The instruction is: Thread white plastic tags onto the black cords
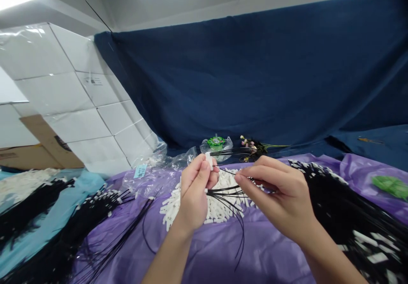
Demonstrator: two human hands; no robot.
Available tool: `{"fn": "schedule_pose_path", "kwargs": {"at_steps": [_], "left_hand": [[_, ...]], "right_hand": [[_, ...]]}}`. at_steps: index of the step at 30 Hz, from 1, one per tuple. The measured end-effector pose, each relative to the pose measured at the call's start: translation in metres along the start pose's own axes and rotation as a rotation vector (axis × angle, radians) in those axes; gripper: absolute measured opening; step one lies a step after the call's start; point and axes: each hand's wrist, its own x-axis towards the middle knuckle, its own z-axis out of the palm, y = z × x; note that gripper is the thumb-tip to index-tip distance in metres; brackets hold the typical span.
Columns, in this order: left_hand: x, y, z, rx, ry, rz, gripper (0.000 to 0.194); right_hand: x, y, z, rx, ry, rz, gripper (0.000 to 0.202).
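Note:
My left hand (195,192) is closed, gripping a small white plastic piece (208,158) between thumb and fingers. Several thin black cords (234,152) extend to the right beside that piece. Lower in the same hand is a bundle of black cords (225,193) with a white end, their tails drooping. My right hand (280,190) pinches a single black cord (225,171) that runs toward the white piece. Whether this cord enters the piece is too small to tell. Beneath both hands lies a heap of loose white plastic pieces (219,212).
Purple sheeting (216,250) covers the table. Black cords with white ends are piled at right (344,203) and left (83,216). Clear plastic bags (153,178) and a small bunch of flowers (251,146) lie behind. Wrapped white boxes (73,93) and a blue curtain (255,80) stand beyond.

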Motion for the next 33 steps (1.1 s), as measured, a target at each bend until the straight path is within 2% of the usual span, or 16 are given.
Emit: {"fn": "schedule_pose_path", "kwargs": {"at_steps": [9,20,33], "left_hand": [[-0.0023,0.0017,0.0026,0.035,-0.043,0.023,0.033],[-0.0017,-0.0027,0.0022,0.033,-0.040,0.038,0.033],[-0.0010,0.0000,0.0049,0.114,-0.035,0.023,0.036]], "right_hand": [[0.0015,0.0007,0.0007,0.007,-0.024,0.025,0.007],[0.0029,-0.0010,-0.0045,-0.017,-0.038,0.061,0.009],[-0.0051,-0.0020,-0.0013,-0.198,0.022,-0.135,0.010]]}}
